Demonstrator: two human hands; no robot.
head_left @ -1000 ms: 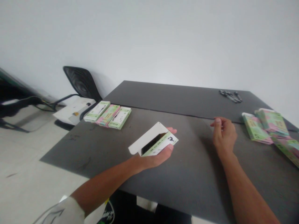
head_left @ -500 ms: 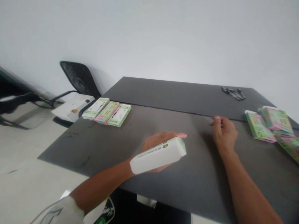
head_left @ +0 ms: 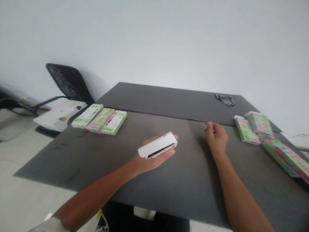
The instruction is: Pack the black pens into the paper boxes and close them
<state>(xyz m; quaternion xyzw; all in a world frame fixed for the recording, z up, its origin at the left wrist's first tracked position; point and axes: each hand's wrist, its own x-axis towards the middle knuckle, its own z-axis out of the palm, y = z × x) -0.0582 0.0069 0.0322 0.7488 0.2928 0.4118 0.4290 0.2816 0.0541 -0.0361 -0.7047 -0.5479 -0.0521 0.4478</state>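
Note:
My left hand [head_left: 156,161] is wrapped round a small white carton [head_left: 158,145] held over the near middle of the table. A dark slot runs along the carton's near side, and my fingers show beyond its far end. My right hand [head_left: 217,137] rests to the right with fingers curled and thumb pressed towards them. Whether anything is inside that hand, I cannot make out. Nearest to it on the right is a green and pink carton [head_left: 247,130]. A row of cartons lies at the table's left, including a green and white carton [head_left: 114,122].
More green and pink cartons [head_left: 260,124] lie in piles along the right edge of the dark table [head_left: 154,193]. Several black pens [head_left: 224,100] lie at the back right. Left of the table stands a black chair [head_left: 70,80] with a white box [head_left: 58,114] on its seat.
The carton in my left hand has turned, so its slotted side shows now instead of the printed side. The view has shifted right. My right hand keeps its curled pose.

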